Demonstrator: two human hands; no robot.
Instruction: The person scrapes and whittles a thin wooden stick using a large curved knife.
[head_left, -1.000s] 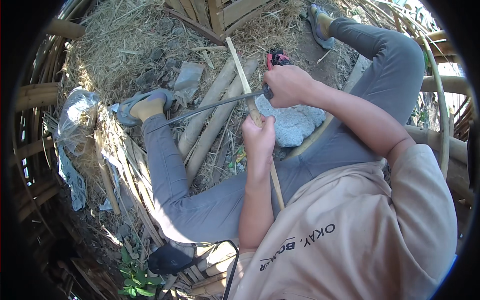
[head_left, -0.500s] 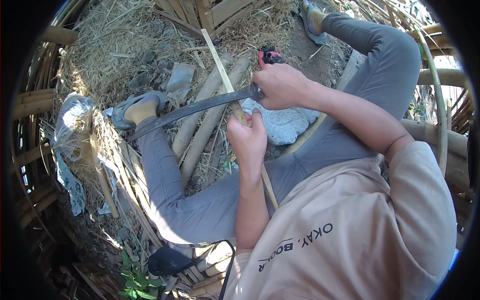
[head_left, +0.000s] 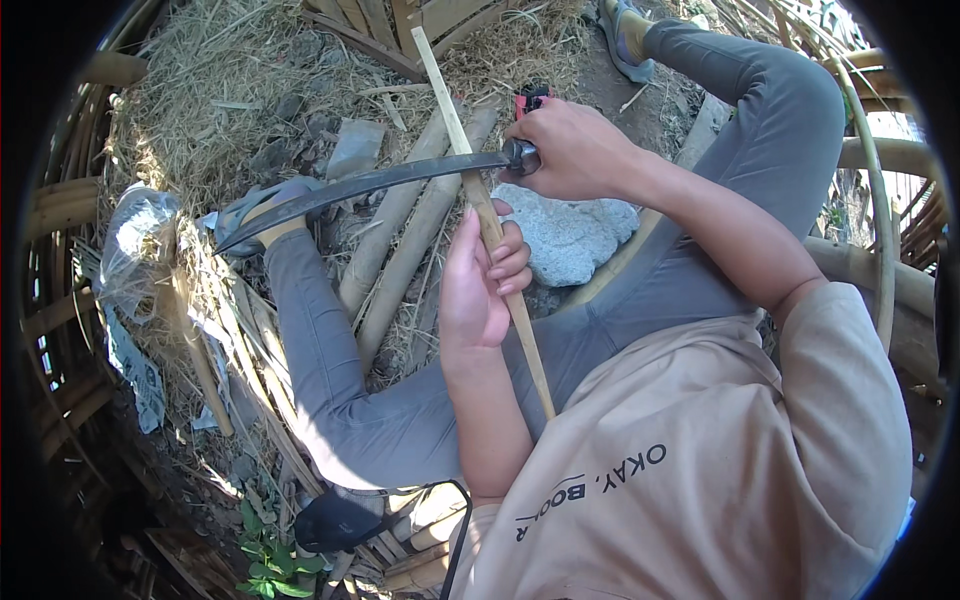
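Note:
My right hand (head_left: 575, 150) is closed round the dark handle of a long, slightly curved machete (head_left: 390, 176). Its blade reaches left across a pale bamboo strip (head_left: 452, 118) and over my left foot, the tip pointing left. The blade lies against or just over the strip; which one I cannot tell. Below the crossing, my left hand (head_left: 484, 272) has its fingers curled round the strip, thumb up along it. The strip slants from the far middle down to my shirt, its near end at my belly.
A pale grey rock (head_left: 568, 235) sits between my legs. Bamboo poles (head_left: 405, 235) lie on straw-strewn ground beside it. A clear plastic bag (head_left: 138, 240) is at the left, a wooden crate (head_left: 460, 18) at the far side. A dark cap-like thing (head_left: 340, 518) lies near my left hip.
My left hand has rolled so its palm and fingers show round the strip. The machete blade has turned and its tip has swung further left and up. The strip has shifted slightly.

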